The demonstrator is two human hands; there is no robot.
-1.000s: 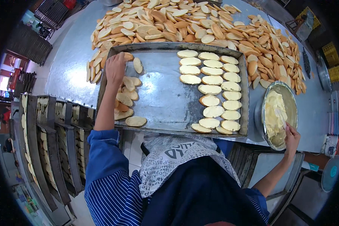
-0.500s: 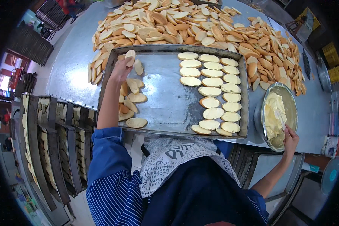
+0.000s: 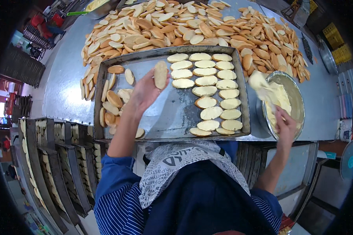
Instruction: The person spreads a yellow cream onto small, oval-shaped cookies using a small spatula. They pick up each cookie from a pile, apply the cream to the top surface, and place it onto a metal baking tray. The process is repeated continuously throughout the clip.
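Pale yellow spread (image 3: 258, 80) now rides the blurred spatula (image 3: 272, 102) pinched in the right hand (image 3: 285, 124), at the left rim of the bowl (image 3: 297, 98). The left hand (image 3: 145, 92) has carried a gripped bread slice (image 3: 161, 74) over the tray (image 3: 170, 111), so slice and spread are both raised.

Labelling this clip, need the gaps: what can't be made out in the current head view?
Head view, all of these:
Bread slice in the left hand: far side, turned from camera.
Spreading tool: handle hidden by the right hand; blade under cream and blurred.
Some bread pieces in the tray: partly behind the left forearm.
Far bowl: part cut off by the upper edge.
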